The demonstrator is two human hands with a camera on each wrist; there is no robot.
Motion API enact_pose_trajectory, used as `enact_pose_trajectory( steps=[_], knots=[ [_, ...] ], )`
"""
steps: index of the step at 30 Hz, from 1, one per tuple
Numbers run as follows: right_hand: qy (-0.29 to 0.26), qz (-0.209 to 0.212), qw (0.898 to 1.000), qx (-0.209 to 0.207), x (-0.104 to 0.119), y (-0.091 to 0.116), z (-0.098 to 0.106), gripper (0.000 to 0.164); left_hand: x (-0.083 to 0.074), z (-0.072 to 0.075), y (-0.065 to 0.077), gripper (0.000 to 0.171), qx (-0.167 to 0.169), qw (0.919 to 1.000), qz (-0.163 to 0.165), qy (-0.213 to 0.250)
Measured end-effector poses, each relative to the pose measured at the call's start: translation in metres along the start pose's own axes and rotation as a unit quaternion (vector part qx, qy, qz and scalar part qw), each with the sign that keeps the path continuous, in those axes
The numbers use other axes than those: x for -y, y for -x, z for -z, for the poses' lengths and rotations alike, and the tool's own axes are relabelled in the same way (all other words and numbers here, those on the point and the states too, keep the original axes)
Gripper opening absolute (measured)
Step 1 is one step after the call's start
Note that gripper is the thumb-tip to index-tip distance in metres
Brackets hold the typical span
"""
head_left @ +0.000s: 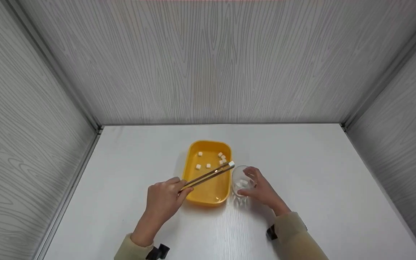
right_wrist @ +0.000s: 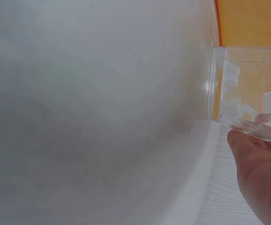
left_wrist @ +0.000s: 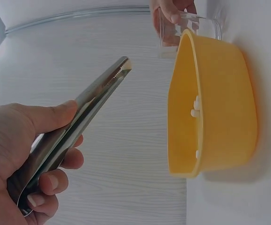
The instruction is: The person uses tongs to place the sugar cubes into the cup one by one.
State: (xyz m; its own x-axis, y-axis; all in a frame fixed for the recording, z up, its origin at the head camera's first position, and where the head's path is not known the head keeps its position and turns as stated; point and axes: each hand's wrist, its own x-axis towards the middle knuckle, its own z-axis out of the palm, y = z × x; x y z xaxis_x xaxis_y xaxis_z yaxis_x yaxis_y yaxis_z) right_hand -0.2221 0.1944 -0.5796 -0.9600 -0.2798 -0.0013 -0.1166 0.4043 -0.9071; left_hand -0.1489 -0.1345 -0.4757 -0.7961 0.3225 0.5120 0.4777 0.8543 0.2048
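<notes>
My left hand (head_left: 164, 198) grips a pair of metal tongs (left_wrist: 63, 140), thumb on one side and curled fingers on the other. A small white cube (head_left: 231, 164) is pinched between the toothed tips of the tongs, above the right rim of a yellow tray (head_left: 206, 193). Several more white cubes (head_left: 198, 167) lie inside that tray. Right beside it stands a clear glass (right_wrist: 252, 84), held by my right hand (head_left: 264, 191) with thumb and fingers around its side. Whether anything lies in the glass is hard to tell.
Everything stands on a white table (head_left: 128, 159). Grey wood-grain panels rise behind it (head_left: 211, 72) and along its left and right sides. Dark devices sit at both wrists, by the light sleeves (head_left: 298, 234).
</notes>
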Motion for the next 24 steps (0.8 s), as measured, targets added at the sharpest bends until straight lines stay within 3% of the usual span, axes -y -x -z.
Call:
enact_pose_trajectory(
  steps=[5,12,24],
  knots=[
    [-0.016,0.009,1.0,0.003,-0.002,0.0,0.001,0.08,-0.007,-0.005,-0.002,0.027,-0.007,0.9996,-0.028,0.007],
    [0.0,0.0,1.0,0.002,0.0,0.0,0.0,0.077,-0.013,-0.013,-0.004,0.028,-0.007,0.9991,-0.041,0.009],
    [0.01,-0.003,1.0,0.003,0.002,0.002,0.001,0.08,-0.005,-0.018,-0.001,0.034,0.003,0.9997,0.001,0.023]
  ],
)
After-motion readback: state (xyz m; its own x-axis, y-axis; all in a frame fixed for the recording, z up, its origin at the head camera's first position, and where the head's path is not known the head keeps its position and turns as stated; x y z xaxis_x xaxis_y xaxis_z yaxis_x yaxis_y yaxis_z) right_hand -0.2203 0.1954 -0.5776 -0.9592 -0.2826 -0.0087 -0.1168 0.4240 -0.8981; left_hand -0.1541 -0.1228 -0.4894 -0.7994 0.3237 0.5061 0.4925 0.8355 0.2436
